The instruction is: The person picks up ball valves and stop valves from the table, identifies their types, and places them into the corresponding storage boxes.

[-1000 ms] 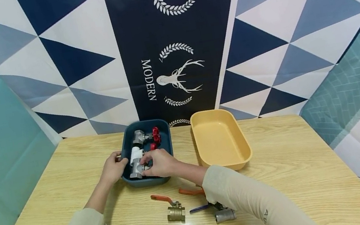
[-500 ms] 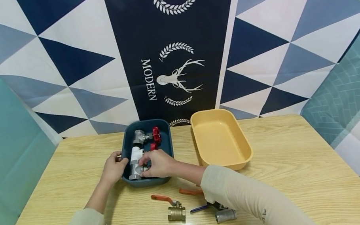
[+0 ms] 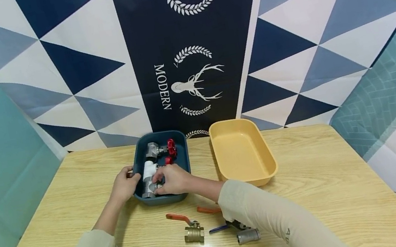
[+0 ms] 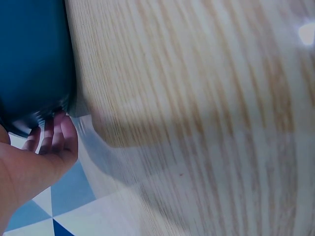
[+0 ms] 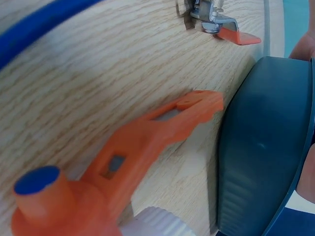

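Observation:
In the head view, my left hand (image 3: 124,185) holds the left wall of a dark blue tub (image 3: 171,199), thumb at the rim and fingers along the outside. The left wrist view shows those fingers bent against the tub's outer wall (image 4: 34,59). My right hand (image 3: 173,180) reaches into the tub and pinches a silver metal valve (image 3: 148,188) at its front left, between thumb and fingers. Behind that valve lies a white valve (image 3: 149,170), and farther back a silver valve (image 3: 152,150) with a red handwheel (image 3: 172,147). My right hand hides part of the tub's floor.
A yellow tub (image 3: 242,151) stands to the right. On the table in front lie a brass ball valve (image 3: 194,234) with an orange lever, a grey valve (image 3: 247,236) and a blue lever (image 3: 219,229). Another orange lever (image 5: 142,142) lies below my right wrist.
The silver valve and the right fingertips have shifted very slightly left within the tub. The left hand stays on the tub's wall.

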`<state>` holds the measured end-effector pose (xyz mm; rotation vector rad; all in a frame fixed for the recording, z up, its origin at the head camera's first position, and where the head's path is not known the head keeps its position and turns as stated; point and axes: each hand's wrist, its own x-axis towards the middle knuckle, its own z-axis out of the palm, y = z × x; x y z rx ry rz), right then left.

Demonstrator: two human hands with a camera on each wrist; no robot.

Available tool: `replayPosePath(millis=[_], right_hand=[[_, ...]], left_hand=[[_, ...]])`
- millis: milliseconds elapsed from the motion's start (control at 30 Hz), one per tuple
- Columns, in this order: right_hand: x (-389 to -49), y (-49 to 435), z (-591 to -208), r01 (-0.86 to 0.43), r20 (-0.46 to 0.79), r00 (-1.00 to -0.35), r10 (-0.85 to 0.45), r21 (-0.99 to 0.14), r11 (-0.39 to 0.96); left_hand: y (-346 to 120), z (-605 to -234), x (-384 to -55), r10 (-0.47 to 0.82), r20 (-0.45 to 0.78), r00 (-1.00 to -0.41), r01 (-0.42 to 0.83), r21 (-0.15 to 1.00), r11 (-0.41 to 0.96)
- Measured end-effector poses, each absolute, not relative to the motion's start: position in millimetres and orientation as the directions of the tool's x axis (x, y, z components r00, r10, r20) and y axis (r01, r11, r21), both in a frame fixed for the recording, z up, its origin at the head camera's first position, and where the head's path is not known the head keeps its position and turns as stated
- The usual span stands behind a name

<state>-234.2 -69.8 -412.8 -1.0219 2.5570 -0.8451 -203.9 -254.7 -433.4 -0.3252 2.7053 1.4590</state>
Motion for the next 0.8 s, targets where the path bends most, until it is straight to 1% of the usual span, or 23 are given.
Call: replayPosePath(millis=[500, 800], right_hand=[[-233.8, -70.7, -412.6, -0.540, -0.041, -0.716, -0.696, -0.600, 0.591], [-234.3, -71.6, -411.8, -0.552, -0.051, -0.711, -0.701, -0.578, 0.602]], left_hand=[[-254.4, -433.9, -202.7, -0.161, -0.150, -0.975, -0.214, 0.821, 0.530], [-254.7, -432.5, -202.9, -0.158, -0.150, -0.976, -0.212, 0.823, 0.527]])
